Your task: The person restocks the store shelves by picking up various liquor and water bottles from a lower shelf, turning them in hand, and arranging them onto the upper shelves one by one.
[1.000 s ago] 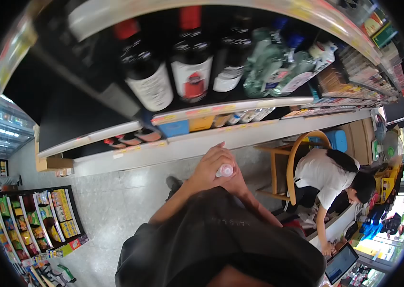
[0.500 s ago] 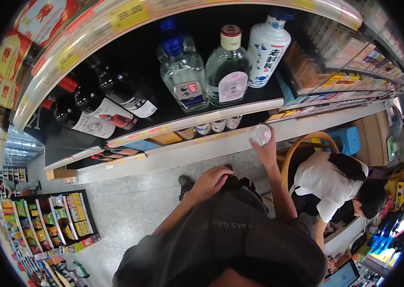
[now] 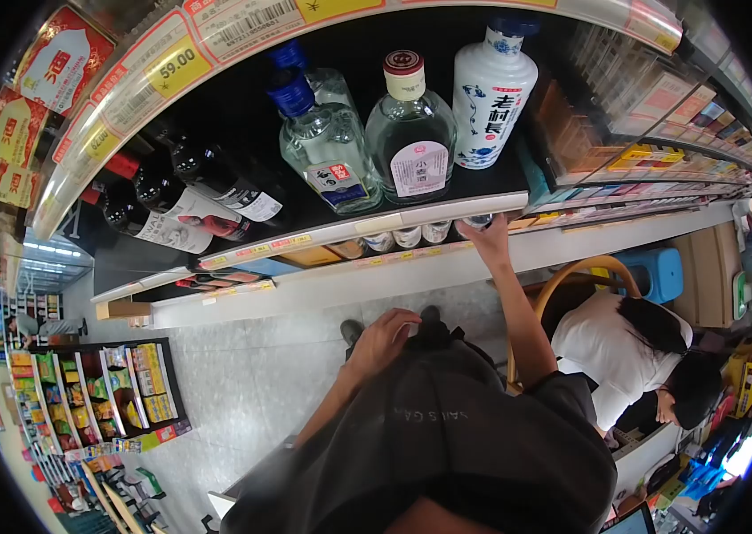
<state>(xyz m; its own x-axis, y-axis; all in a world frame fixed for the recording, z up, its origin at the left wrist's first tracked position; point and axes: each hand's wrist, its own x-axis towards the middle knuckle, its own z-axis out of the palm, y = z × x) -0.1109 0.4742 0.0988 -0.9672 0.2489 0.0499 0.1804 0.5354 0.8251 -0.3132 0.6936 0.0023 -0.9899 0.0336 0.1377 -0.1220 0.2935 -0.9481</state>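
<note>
My right hand (image 3: pixel 488 238) reaches to the lower shelf, its fingers wrapped round a small clear glass bottle (image 3: pixel 480 220). Most of that bottle is hidden by the hand and the upper shelf's edge. To its left, several small bottles with light labels (image 3: pixel 407 237) stand in a row under the upper shelf. In front of my dark shirt hangs my left hand (image 3: pixel 382 340), holding nothing, with loosely bent fingers apart. Above my right hand, the upper shelf carries a white bottle with blue decoration (image 3: pixel 493 102), a clear bottle with a pink label (image 3: pixel 411 133) and blue-capped bottles (image 3: pixel 322 147).
Dark wine bottles (image 3: pixel 171 214) lean on the upper shelf at left. Its front edge (image 3: pixel 411 215) overhangs the lower row. A person in white (image 3: pixel 616 347) sits on my right by a wooden chair (image 3: pixel 531 311) and a blue stool (image 3: pixel 660 274). A snack rack (image 3: pixel 96 392) stands left.
My right hand has moved up and forward, taking the bottle from in front of the shelving to the lower shelf. My left hand stays near my body. The view has shifted slightly.
</note>
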